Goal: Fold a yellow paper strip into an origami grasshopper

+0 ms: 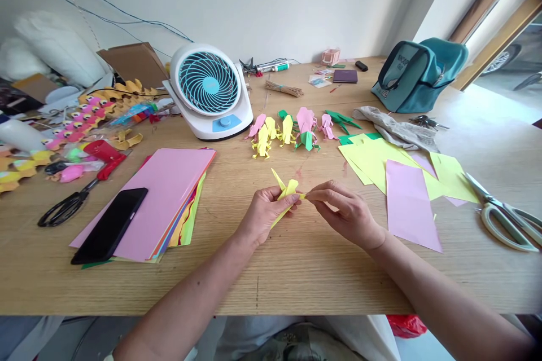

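Observation:
A folded yellow origami figure [291, 186] with several narrow points is held above the near middle of the table. My left hand [267, 211] grips its body, thumb on top and fingers beneath. My right hand [344, 211] pinches the tip of a thin point that sticks out to the right. Farther back stands a group of finished-looking folded paper figures: yellow ones [262, 141], pink ones [305, 118] and green ones [306, 140], some with thin bent legs.
Left lie a stack of coloured paper [169, 192], a black phone [110, 224] and black-handled scissors [70, 203]. Behind stands a white fan [207, 87]. Right are yellow sheets [368, 161], a pink sheet [410, 208], white-handled scissors [508, 217], a grey cloth [392, 127] and a teal bag [419, 76].

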Motion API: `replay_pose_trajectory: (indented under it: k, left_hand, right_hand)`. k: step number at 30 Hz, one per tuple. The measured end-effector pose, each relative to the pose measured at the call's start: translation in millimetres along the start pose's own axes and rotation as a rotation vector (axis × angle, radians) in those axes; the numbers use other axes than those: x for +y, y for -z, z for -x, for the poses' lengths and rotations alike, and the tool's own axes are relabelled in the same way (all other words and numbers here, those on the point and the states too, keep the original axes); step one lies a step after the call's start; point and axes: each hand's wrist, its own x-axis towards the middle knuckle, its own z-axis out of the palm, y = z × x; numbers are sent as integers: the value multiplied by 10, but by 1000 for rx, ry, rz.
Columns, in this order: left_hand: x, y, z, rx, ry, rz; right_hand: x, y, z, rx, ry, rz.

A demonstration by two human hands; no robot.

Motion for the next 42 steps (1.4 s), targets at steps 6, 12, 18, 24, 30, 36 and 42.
replay_pose_trajectory:
  k: [6, 12, 18, 24, 30, 36, 42]
  left_hand:
    - [24, -17, 12, -27, 0, -84]
    - [26, -18, 9, -46, 3, -152]
    - [-13, -17, 1, -44, -31, -240]
    - [-36, -25, 35, 16, -178, -458]
    - [7, -74, 116, 105, -299, -600]
    - [-14, -78, 124, 145, -344, -612]
    - [-36, -90, 128, 125, -373, -662]
  right_hand:
    - [43, 33, 2, -50, 110, 106]
    - [44, 91, -27, -102, 168, 175]
    - [22, 106, -32, -114, 186, 204]
    - [23, 46, -16, -108, 91, 89]
    - [-54, -59, -17, -9, -145, -126]
    - [-46, -162, -13, 7, -570, -544]
    - [-22, -167, -71, 59, -712, -748]
